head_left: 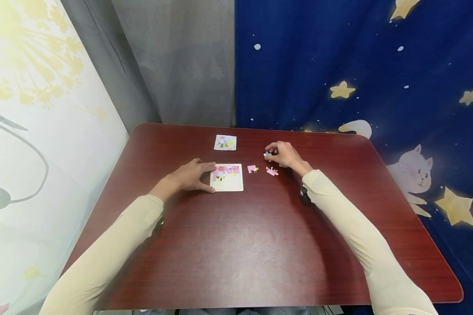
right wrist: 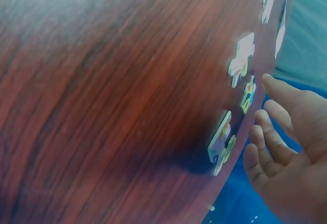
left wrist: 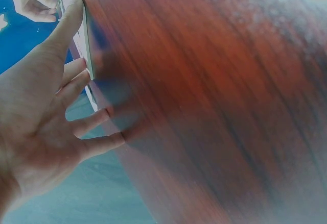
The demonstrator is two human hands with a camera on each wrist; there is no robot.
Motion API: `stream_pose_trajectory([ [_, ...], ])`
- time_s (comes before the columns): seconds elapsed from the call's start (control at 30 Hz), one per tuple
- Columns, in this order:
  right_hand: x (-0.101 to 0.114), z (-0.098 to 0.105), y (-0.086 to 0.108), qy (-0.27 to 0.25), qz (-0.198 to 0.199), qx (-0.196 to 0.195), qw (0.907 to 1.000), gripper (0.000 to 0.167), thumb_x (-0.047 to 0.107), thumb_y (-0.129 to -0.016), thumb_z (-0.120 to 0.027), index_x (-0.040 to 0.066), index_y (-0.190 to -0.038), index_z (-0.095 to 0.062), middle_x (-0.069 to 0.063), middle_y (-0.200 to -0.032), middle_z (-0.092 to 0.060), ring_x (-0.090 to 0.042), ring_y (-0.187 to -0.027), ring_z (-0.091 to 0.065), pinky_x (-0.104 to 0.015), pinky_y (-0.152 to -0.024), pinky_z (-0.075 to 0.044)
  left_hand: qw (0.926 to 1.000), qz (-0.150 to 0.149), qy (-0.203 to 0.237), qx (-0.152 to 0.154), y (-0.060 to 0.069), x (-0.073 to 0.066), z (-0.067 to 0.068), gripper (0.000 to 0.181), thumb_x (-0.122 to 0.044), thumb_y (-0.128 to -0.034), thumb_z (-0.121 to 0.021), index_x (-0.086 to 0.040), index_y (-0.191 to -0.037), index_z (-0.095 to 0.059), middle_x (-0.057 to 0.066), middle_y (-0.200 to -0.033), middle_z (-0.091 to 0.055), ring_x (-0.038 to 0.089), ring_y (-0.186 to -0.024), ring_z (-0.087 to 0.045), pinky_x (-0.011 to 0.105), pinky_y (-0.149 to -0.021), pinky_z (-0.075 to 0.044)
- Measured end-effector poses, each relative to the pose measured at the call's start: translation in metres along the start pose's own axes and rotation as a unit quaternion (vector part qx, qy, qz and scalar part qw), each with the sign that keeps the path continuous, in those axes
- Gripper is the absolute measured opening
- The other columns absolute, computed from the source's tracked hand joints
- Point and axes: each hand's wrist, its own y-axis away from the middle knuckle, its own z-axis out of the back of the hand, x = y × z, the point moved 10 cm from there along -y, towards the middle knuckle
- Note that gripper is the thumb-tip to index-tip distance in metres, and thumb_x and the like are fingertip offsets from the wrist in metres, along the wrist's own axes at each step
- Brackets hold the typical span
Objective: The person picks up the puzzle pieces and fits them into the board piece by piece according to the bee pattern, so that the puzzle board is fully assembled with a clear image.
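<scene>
A square puzzle board (head_left: 232,183) with a pale frame lies on the table, its upper part and left side filled with pink pieces. Spread along its left edge, my left hand (head_left: 191,175) touches it with thumb and index finger, the other fingers (left wrist: 102,145) resting on the tabletop. My right hand (head_left: 284,154) hovers low with loosely curled fingers over a small blue and yellow puzzle piece (head_left: 267,154); in the right wrist view that piece (right wrist: 248,95) lies beside the thumb, apparently apart from it. Loose pieces lie nearby: one pink and yellow piece (head_left: 253,169) and another pink piece (head_left: 272,171).
Behind the board lies a picture card (head_left: 225,142) with a bee on it. One more piece (right wrist: 219,137) is on the table, mostly hidden under the right hand in the head view. The reddish-brown table (head_left: 236,245) has rounded corners, with curtains behind it.
</scene>
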Motion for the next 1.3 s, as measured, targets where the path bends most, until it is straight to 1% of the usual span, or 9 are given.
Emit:
stream_pose_trajectory([
  [0.13,-0.007,0.0,0.0,0.01,-0.013,0.001,0.9999,0.04,0.027,-0.088,-0.085,0.008,-0.121,-0.077,-0.008,-0.105,-0.073,-0.022,-0.095,-0.062,-0.038,-0.084,-0.049,1.0,0.001,0.0,0.001,0.0,0.0,0.0,0.093,-0.058,-0.0793,-0.086,-0.018,-0.156,-0.051,0.0,-0.164,-0.041,0.042,-0.149,-0.033,0.063,-0.108,-0.042],
  [0.27,-0.01,-0.002,0.002,0.02,-0.027,0.01,0.9994,0.045,0.031,-0.088,-0.085,0.007,-0.126,-0.075,-0.009,-0.106,-0.073,-0.022,-0.094,-0.06,-0.039,-0.083,-0.05,1.0,0.002,0.002,0.001,0.0,0.0,0.0,0.093,-0.058,-0.0792,-0.086,-0.018,-0.156,-0.051,0.0,-0.164,-0.041,0.041,-0.149,-0.033,0.064,-0.108,-0.041],
  [0.47,-0.007,-0.006,0.007,0.028,-0.015,0.025,0.9992,0.049,0.028,-0.089,-0.084,0.006,-0.131,-0.072,-0.016,-0.123,-0.069,-0.029,-0.105,-0.06,-0.045,-0.095,-0.05,1.0,0.004,0.005,0.001,0.001,0.001,0.0,0.094,-0.058,-0.0789,-0.086,-0.019,-0.156,-0.05,0.0,-0.164,-0.041,0.041,-0.149,-0.032,0.063,-0.108,-0.042],
  [0.53,-0.006,-0.006,0.007,0.025,-0.006,0.025,0.9994,0.048,0.026,-0.09,-0.084,0.005,-0.13,-0.072,-0.018,-0.125,-0.068,-0.03,-0.108,-0.06,-0.046,-0.098,-0.049,1.0,0.004,0.006,0.001,0.001,0.001,0.0,0.094,-0.058,-0.0788,-0.086,-0.019,-0.156,-0.05,0.0,-0.164,-0.041,0.041,-0.149,-0.032,0.064,-0.108,-0.042],
  [0.7,-0.004,-0.006,0.007,0.021,0.006,0.022,0.9995,0.045,0.024,-0.09,-0.084,0.004,-0.128,-0.072,-0.017,-0.117,-0.069,-0.03,-0.106,-0.062,-0.045,-0.095,-0.05,1.0,0.006,0.004,0.0,0.001,0.001,0.0,0.095,-0.058,-0.0786,-0.086,-0.02,-0.157,-0.049,-0.001,-0.164,-0.041,0.041,-0.15,-0.032,0.064,-0.107,-0.042],
  [0.87,-0.004,-0.007,0.007,0.012,0.002,0.016,0.9998,0.042,0.025,-0.09,-0.083,0.006,-0.127,-0.074,-0.013,-0.108,-0.07,-0.026,-0.098,-0.063,-0.041,-0.088,-0.051,1.0,0.003,0.001,-0.001,0.0,0.0,0.0,0.094,-0.059,-0.0789,-0.086,-0.019,-0.156,-0.05,-0.002,-0.165,-0.041,0.042,-0.15,-0.031,0.065,-0.107,-0.042],
  [1.07,-0.004,-0.007,0.008,0.007,0.001,0.011,0.9999,0.039,0.027,-0.091,-0.082,0.006,-0.124,-0.075,-0.009,-0.103,-0.072,-0.022,-0.092,-0.064,-0.038,-0.083,-0.051,1.0,0.0,-0.001,-0.002,-0.001,0.0,0.0,0.094,-0.059,-0.0788,-0.086,-0.019,-0.156,-0.05,-0.001,-0.164,-0.041,0.042,-0.15,-0.031,0.065,-0.107,-0.042],
  [1.17,-0.004,-0.008,0.008,0.003,0.006,0.016,0.9999,0.039,0.027,-0.092,-0.081,0.004,-0.124,-0.075,-0.009,-0.101,-0.072,-0.022,-0.09,-0.063,-0.038,-0.082,-0.05,1.0,0.001,-0.002,-0.002,-0.001,0.001,0.0,0.094,-0.059,-0.0784,-0.086,-0.019,-0.156,-0.05,-0.001,-0.164,-0.041,0.042,-0.15,-0.032,0.065,-0.108,-0.041],
  [1.3,-0.002,-0.01,0.008,0.019,0.025,0.038,0.9988,0.044,0.026,-0.093,-0.08,0.0,-0.128,-0.072,-0.012,-0.103,-0.073,-0.025,-0.092,-0.063,-0.041,-0.086,-0.05,1.0,0.004,-0.001,-0.001,0.0,0.001,0.0,0.094,-0.059,-0.0785,-0.086,-0.019,-0.156,-0.05,-0.001,-0.164,-0.041,0.041,-0.15,-0.032,0.064,-0.108,-0.041],
])
